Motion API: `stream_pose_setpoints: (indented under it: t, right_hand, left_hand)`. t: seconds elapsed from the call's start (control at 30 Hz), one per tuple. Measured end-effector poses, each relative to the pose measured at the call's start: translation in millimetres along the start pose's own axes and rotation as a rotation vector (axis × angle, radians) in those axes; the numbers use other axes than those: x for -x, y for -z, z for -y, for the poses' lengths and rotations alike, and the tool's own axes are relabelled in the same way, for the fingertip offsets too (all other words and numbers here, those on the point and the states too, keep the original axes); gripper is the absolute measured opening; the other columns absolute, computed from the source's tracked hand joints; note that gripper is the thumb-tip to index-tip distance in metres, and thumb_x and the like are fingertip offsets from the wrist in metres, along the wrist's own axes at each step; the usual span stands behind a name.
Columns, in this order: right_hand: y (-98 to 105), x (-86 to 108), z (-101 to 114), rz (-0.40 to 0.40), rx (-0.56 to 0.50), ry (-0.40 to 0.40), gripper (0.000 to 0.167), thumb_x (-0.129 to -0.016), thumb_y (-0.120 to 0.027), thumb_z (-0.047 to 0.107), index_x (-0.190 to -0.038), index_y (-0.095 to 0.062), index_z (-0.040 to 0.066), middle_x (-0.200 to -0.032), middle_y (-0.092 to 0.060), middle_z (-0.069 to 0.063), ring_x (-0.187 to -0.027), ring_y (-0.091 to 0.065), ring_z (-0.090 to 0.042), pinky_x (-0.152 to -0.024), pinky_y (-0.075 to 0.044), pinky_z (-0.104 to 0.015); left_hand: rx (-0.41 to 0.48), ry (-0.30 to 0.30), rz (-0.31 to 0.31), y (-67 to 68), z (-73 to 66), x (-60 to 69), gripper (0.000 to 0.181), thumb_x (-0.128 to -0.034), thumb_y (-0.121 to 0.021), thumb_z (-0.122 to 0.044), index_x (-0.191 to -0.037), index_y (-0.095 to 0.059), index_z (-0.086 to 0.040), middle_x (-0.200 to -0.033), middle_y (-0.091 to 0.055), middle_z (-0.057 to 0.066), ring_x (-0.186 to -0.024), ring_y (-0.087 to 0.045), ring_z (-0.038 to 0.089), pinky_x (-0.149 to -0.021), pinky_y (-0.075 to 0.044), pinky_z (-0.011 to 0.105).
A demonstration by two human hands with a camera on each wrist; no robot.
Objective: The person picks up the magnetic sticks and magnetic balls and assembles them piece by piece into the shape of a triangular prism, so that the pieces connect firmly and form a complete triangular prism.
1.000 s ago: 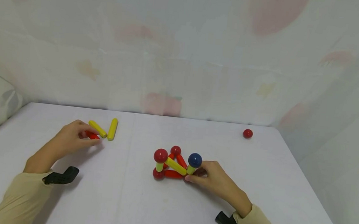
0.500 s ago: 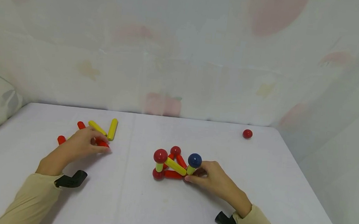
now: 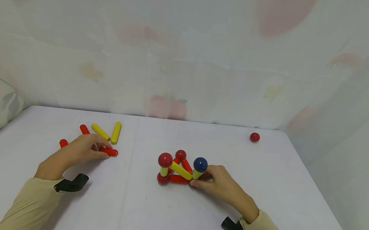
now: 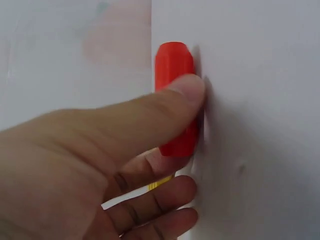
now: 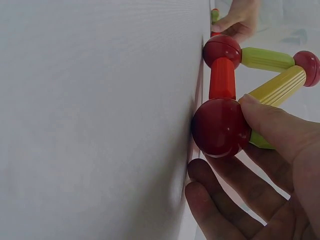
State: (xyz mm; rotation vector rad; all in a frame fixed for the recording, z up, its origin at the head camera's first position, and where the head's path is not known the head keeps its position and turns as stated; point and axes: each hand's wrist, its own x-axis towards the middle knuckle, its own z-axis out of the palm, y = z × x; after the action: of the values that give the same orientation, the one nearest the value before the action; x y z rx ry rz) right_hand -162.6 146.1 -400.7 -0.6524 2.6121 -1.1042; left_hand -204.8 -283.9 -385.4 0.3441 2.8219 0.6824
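Observation:
Left of centre on the table, my left hand [image 3: 77,152] pinches a red rod [image 3: 112,152] near the tabletop. The left wrist view shows the thumb across this red rod [image 4: 173,62], a finger behind it. Mid-table stands a ball-and-rod frame of red rods [image 3: 178,179] and red balls [image 3: 163,178] in a triangle. Two short green rods rise from it, topped by a red ball [image 3: 165,160] and a blue ball [image 3: 200,164]; a yellow rod [image 3: 181,170] slants between them. My right hand [image 3: 224,185] grips the frame's near right corner, thumb against its red ball [image 5: 220,127].
Around my left hand lie loose yellow rods [image 3: 116,132] and red rods [image 3: 84,129], some partly hidden by it. A single red ball [image 3: 254,137] sits near the table's back right corner. A patterned cloth [image 3: 189,57] hangs behind the table.
My left hand has moved right and toward me with the red rod, uncovering other red rods behind it, then drawn slightly back. The right hand and the frame stay in place.

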Motion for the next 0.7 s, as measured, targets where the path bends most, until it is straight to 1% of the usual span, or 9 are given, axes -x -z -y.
stream_pose_setpoints:
  t: [0.1,0.2,0.37,0.47,0.57,0.7]
  right_hand:
    - [-0.1,-0.2,0.6,0.002,0.000,0.003,0.022,-0.086,-0.078,0.030,-0.103,-0.070,0.019,-0.091,-0.074,0.007,-0.085,-0.068,-0.008,-0.079,-0.055,-0.020]
    - [-0.1,-0.3,1.2,0.003,0.000,0.008,0.021,-0.086,-0.078,0.029,-0.103,-0.070,0.019,-0.091,-0.074,0.006,-0.085,-0.068,-0.008,-0.080,-0.055,-0.020]
    - [-0.1,-1.5,1.7,0.003,0.003,0.019,0.021,-0.086,-0.078,0.028,-0.103,-0.070,0.018,-0.092,-0.074,0.005,-0.086,-0.069,-0.009,-0.081,-0.057,-0.025]
    - [0.0,-2.3,2.0,0.004,0.003,0.022,0.022,-0.086,-0.078,0.027,-0.103,-0.070,0.017,-0.093,-0.075,0.005,-0.087,-0.069,-0.010,-0.082,-0.058,-0.028]
    - [0.3,-2.7,2.1,0.004,0.008,0.022,0.022,-0.086,-0.078,0.027,-0.104,-0.069,0.017,-0.094,-0.075,0.004,-0.088,-0.070,-0.011,-0.083,-0.059,-0.030]
    - [0.1,-2.8,1.8,0.006,0.016,0.020,0.022,-0.086,-0.078,0.026,-0.104,-0.069,0.017,-0.094,-0.075,0.003,-0.088,-0.071,-0.012,-0.083,-0.059,-0.031]
  left_hand:
    - [0.001,-0.012,-0.026,-1.5,-4.7,-0.5,0.041,-0.0820,-0.081,-0.026,-0.117,-0.072,-0.007,-0.083,-0.060,0.000,-0.079,-0.051,0.017,-0.058,-0.041,0.022]
    - [0.004,-0.029,-0.061,-3.1,-11.2,-0.8,0.037,-0.0819,-0.081,-0.026,-0.114,-0.073,-0.009,-0.081,-0.060,-0.001,-0.079,-0.050,0.016,-0.058,-0.041,0.021]
    - [0.006,-0.082,-0.145,-4.2,-24.6,-1.3,0.025,-0.0833,-0.080,-0.022,-0.106,-0.072,-0.014,-0.083,-0.064,-0.002,-0.077,-0.052,0.015,-0.060,-0.043,0.021]
    - [0.018,-0.113,-0.182,-4.0,-34.1,-1.6,0.022,-0.0835,-0.080,-0.021,-0.103,-0.071,-0.014,-0.082,-0.064,-0.003,-0.076,-0.052,0.014,-0.061,-0.043,0.022]
    - [0.032,-0.148,-0.209,-4.6,-42.9,-1.4,0.024,-0.0835,-0.080,-0.021,-0.104,-0.071,-0.013,-0.081,-0.064,-0.003,-0.077,-0.052,0.015,-0.062,-0.044,0.022]
    - [0.039,-0.209,-0.258,-8.2,-52.7,-0.3,0.026,-0.0837,-0.079,-0.017,-0.108,-0.072,-0.012,-0.087,-0.069,-0.003,-0.080,-0.057,0.015,-0.069,-0.050,0.026]
